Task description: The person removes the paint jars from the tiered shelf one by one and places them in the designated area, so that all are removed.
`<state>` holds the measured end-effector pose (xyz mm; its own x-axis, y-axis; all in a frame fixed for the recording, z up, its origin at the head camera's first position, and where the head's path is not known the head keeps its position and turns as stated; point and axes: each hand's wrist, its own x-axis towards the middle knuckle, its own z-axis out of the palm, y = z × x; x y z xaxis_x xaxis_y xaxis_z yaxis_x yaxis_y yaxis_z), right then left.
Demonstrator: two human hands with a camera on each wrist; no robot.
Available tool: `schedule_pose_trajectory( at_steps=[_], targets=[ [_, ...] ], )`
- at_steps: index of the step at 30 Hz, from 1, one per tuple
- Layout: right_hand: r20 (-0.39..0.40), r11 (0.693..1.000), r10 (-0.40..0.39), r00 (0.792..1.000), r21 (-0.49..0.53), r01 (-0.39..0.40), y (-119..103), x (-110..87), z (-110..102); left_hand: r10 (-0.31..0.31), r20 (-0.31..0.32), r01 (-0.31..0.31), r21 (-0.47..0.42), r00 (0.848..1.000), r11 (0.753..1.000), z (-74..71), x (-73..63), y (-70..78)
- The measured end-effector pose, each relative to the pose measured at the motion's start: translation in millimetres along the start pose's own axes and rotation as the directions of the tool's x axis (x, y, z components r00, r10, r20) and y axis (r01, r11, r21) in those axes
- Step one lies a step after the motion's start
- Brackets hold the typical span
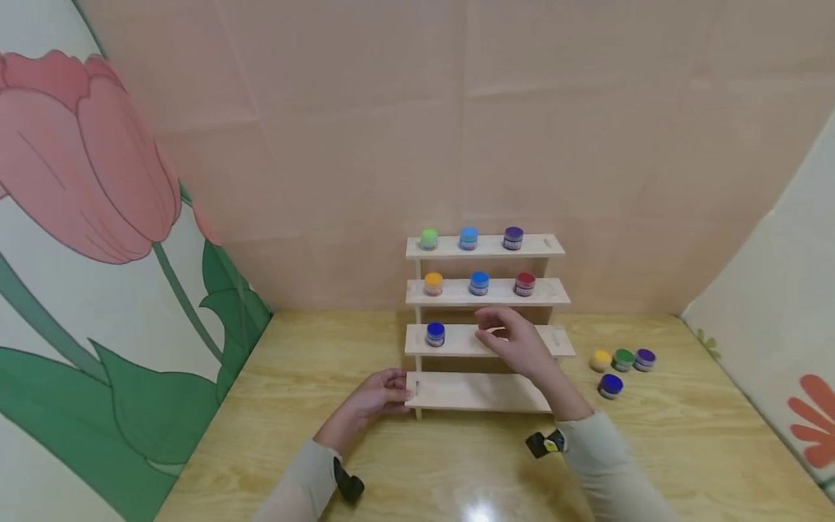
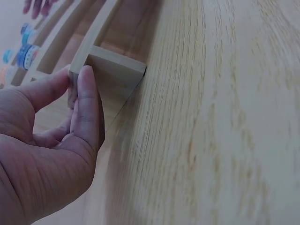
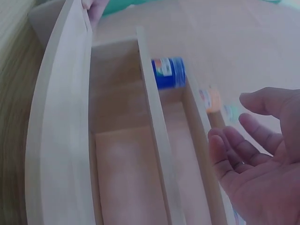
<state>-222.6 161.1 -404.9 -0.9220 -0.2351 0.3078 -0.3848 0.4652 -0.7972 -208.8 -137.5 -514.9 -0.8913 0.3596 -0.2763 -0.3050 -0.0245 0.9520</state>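
Observation:
A wooden stepped rack (image 1: 483,391) with several shelves stands on the table. My left hand (image 1: 377,395) pinches the left end of its lowest shelf between thumb and fingers; the left wrist view shows this grip on the board's edge (image 2: 75,77) close up. Above the second shelf from the bottom hovers my right hand (image 1: 518,344), fingers loosely bent, with nothing in it. Left of that hand, on the same shelf, stands a dark blue paint jar (image 1: 435,334), which also shows in the right wrist view, where the empty right hand (image 3: 262,154) is apart from it.
Higher shelves carry an orange jar (image 1: 433,283), a blue jar (image 1: 479,283), a red jar (image 1: 525,283), a light green jar (image 1: 428,239), a light blue jar (image 1: 468,238) and a purple jar (image 1: 513,238). Several more jars, one green (image 1: 622,359), stand on the table right of the rack.

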Motion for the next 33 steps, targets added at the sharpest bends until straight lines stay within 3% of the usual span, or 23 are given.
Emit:
schedule_pose_trajectory(
  at_steps=[6,13,21,28,33],
  targets=[
    [0.040,0.998,0.035,0.999,0.056,-0.037,-3,11.0,19,0.000,-0.005,0.000,0.003,1.000,1.000,-2.2,1.0,2.9],
    [0.091,0.993,0.042,0.995,0.110,-0.052,-3,17.9,37,0.016,0.006,-0.016,-0.020,1.000,1.000,-0.1,0.1,-3.4],
    [0.107,0.997,-0.013,0.994,0.072,0.006,-5,23.6,50,0.009,-0.011,-0.009,-0.040,1.000,0.999,1.7,0.5,-1.9],
    [0.104,0.997,-0.052,0.993,-0.045,0.057,-4,28.4,65,0.015,-0.002,-0.015,-0.021,1.000,1.000,-0.7,-0.5,-1.4],
    [0.087,0.994,-0.044,0.995,-0.092,0.052,-9,27.6,71,0.016,0.013,-0.015,-0.025,1.000,1.000,-1.7,-1.2,-2.2]
  ],
)
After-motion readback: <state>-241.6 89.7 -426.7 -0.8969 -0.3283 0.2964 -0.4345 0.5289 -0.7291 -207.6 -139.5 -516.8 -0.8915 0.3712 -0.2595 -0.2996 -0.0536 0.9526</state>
